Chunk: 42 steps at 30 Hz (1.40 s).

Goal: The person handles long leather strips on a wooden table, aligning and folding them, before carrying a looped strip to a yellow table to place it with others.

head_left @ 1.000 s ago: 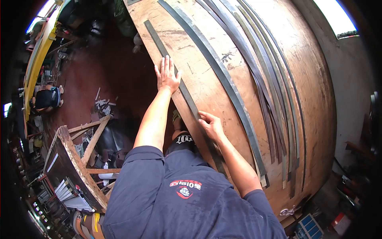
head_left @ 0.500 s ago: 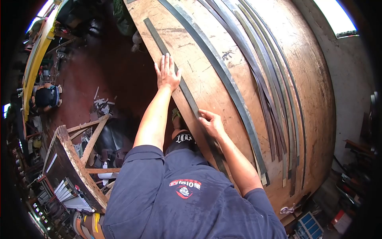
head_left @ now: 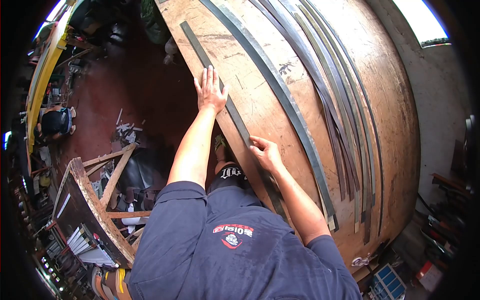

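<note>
A wide wooden bench [head_left: 395,125] fills the right of the view. A narrow dark strip [head_left: 237,120] lies flat along its near edge, one end running down past the person's torso. The left hand [head_left: 212,95] rests palm down across the strip, fingers spread. The right hand [head_left: 268,154] is beside the strip's inner edge, fingers curled, index finger and thumb at that edge; whether they pinch it cannot be told.

As for progress, this one strip appears laid out straight along the near edge, with no cut or mark that can be made out on it. A wider dark strip [head_left: 285,90] lies farther in, and a group of thin strips [head_left: 310,67] lies beyond it, some overlapping, toward the far edge. Neither hand touches these, and whether they have been worked on does not show.

Compared with the earlier frames, very little differs. Both hands keep the same poses on and beside the same strip. The bench and strips sit slightly higher in view, probably from a small head movement. At far left, another person [head_left: 55,122] is still bent over.
</note>
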{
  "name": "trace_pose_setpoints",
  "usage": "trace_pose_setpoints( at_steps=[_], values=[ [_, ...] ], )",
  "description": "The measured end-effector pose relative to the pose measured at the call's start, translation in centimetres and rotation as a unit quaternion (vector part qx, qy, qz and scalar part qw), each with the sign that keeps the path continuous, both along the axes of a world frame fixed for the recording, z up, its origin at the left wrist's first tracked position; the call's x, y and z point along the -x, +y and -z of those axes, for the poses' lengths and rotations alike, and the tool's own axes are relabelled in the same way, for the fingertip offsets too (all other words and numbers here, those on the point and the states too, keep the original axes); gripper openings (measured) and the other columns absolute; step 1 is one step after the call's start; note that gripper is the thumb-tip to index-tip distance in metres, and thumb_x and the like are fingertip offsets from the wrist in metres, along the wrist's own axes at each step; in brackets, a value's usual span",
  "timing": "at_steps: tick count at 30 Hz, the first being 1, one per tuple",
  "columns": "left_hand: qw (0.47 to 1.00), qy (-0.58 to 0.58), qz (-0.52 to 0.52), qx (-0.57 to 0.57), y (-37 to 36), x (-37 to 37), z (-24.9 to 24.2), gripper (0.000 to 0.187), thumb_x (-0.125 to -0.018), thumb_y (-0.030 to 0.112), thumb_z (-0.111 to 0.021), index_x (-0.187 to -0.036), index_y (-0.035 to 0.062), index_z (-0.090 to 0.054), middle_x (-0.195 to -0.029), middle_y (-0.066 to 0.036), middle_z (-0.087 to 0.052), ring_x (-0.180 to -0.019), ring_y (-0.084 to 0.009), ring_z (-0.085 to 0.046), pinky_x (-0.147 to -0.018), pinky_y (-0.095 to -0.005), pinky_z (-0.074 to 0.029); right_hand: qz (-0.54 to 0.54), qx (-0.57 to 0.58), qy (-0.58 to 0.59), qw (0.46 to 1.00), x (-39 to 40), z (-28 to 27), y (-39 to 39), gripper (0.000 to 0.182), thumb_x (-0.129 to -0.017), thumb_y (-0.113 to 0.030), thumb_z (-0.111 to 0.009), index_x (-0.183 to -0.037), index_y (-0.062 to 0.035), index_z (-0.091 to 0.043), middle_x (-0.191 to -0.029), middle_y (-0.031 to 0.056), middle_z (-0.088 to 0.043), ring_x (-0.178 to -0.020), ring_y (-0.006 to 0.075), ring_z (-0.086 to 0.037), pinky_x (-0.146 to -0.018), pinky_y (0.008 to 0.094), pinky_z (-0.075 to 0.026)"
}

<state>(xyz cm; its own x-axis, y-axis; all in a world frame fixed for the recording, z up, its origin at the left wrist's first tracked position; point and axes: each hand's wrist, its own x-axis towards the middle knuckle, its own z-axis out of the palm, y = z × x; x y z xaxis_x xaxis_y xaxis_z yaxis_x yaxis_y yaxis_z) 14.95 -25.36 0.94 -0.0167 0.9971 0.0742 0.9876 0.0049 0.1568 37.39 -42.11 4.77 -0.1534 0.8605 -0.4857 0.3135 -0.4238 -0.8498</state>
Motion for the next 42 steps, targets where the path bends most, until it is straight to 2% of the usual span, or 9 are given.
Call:
trace_pose_setpoints(
  at_steps=[18,23,25,26,27,29,31,36,42],
  values=[
    [1.0,0.012,0.007,0.015,0.0,0.0,-0.5,0.073,-0.094,0.047,-0.046,-0.15,0.003,-0.026,-0.16,-0.01,-0.016,-0.148,-0.0254,-0.011,-0.117,-0.0554,-0.007,0.016,0.006,-0.065,0.998,1.0,-1.7,0.1,0.036,-0.085,-0.014,-0.069,-0.12,-0.0066,-0.066,-0.096,0.0133,-0.072,-0.086,0.016,-0.066,-0.08,0.0301,-0.052],
    [0.999,-0.015,0.018,-0.025,-0.4,0.1,-0.2,0.073,-0.096,0.048,-0.039,-0.15,0.0008,-0.023,-0.16,-0.017,-0.007,-0.149,-0.0314,-0.004,-0.115,-0.0613,-0.005,0.037,-0.001,-0.082,0.996,1.4,-2.0,-0.2,0.034,-0.085,-0.014,-0.069,-0.119,-0.0074,-0.067,-0.096,0.0127,-0.072,-0.086,0.016,-0.067,-0.08,0.0299,-0.052],
    [0.995,-0.015,0.086,-0.042,-1.3,0.1,0.0,0.074,-0.096,0.047,-0.04,-0.148,-0.0033,-0.024,-0.159,-0.021,-0.007,-0.148,-0.0338,-0.003,-0.114,-0.0639,-0.004,0.049,0.006,-0.084,0.995,1.6,-2.3,0.0,0.034,-0.085,-0.013,-0.069,-0.118,-0.0077,-0.067,-0.097,0.0131,-0.072,-0.087,0.0163,-0.067,-0.08,0.0302,-0.052],
    [0.979,0.072,0.187,-0.023,-2.7,-0.4,-0.5,0.077,-0.094,0.048,-0.043,-0.147,-0.0047,-0.026,-0.158,-0.023,-0.012,-0.147,-0.036,-0.009,-0.113,-0.0642,-0.006,0.06,0.009,-0.073,0.995,1.8,-2.4,-0.1,0.033,-0.084,-0.012,-0.068,-0.117,-0.0076,-0.067,-0.099,0.0139,-0.072,-0.089,0.017,-0.068,-0.081,0.0307,-0.052],
    [0.94,0.039,0.332,0.061,-4.6,-0.7,-1.2,0.075,-0.093,0.044,-0.048,-0.148,-0.0019,-0.026,-0.156,-0.023,-0.019,-0.146,-0.0373,-0.013,-0.111,-0.0675,-0.007,0.072,0.014,-0.062,0.995,1.9,-2.5,-0.2,0.033,-0.084,-0.01,-0.068,-0.117,-0.0076,-0.068,-0.101,0.0146,-0.072,-0.092,0.0176,-0.068,-0.082,0.0313,-0.052],
    [0.805,-0.173,0.567,-0.005,-9.3,-0.1,0.5,0.077,-0.092,0.051,-0.047,-0.148,0.0009,-0.029,-0.156,-0.02,-0.023,-0.147,-0.0336,-0.016,-0.113,-0.0639,-0.007,0.072,0.021,-0.071,0.995,1.9,-2.5,-0.1,0.033,-0.084,-0.009,-0.067,-0.117,-0.0069,-0.068,-0.103,0.0154,-0.072,-0.093,0.0184,-0.068,-0.083,0.0318,-0.052],
    [0.778,-0.12,0.605,0.118,-11.2,0.3,-2.4,0.081,-0.09,0.057,-0.046,-0.148,0.0029,-0.03,-0.156,-0.016,-0.024,-0.147,-0.0294,-0.018,-0.115,-0.0598,-0.008,0.068,0.028,-0.079,0.994,1.9,-2.3,-0.3,0.033,-0.083,-0.009,-0.067,-0.117,-0.0063,-0.068,-0.104,0.0162,-0.071,-0.095,0.0191,-0.068,-0.084,0.0323,-0.053],
    [0.744,-0.03,0.656,0.125,-5.8,2.1,-3.7,0.086,-0.086,0.06,-0.049,-0.147,0.0022,-0.033,-0.156,-0.013,-0.027,-0.146,-0.0286,-0.021,-0.117,-0.0525,-0.015,0.1,0.025,-0.069,0.992,2.6,-3.0,-0.6,0.035,-0.084,-0.007,-0.067,-0.119,-0.0059,-0.066,-0.102,0.0127,-0.072,-0.092,0.0173,-0.067,-0.085,0.031,-0.052],
    [0.763,0.045,0.633,0.12,3.2,5.9,-3.8,0.088,-0.086,0.059,-0.053,-0.148,0.0021,-0.029,-0.156,-0.014,-0.025,-0.146,-0.0298,-0.019,-0.118,-0.0496,-0.013,0.087,0.034,-0.11,0.989,2.5,-3.3,-0.4,0.035,-0.083,-0.008,-0.068,-0.118,-0.0094,-0.068,-0.099,0.0126,-0.072,-0.09,0.0177,-0.066,-0.083,0.031,-0.052]
  ],
)
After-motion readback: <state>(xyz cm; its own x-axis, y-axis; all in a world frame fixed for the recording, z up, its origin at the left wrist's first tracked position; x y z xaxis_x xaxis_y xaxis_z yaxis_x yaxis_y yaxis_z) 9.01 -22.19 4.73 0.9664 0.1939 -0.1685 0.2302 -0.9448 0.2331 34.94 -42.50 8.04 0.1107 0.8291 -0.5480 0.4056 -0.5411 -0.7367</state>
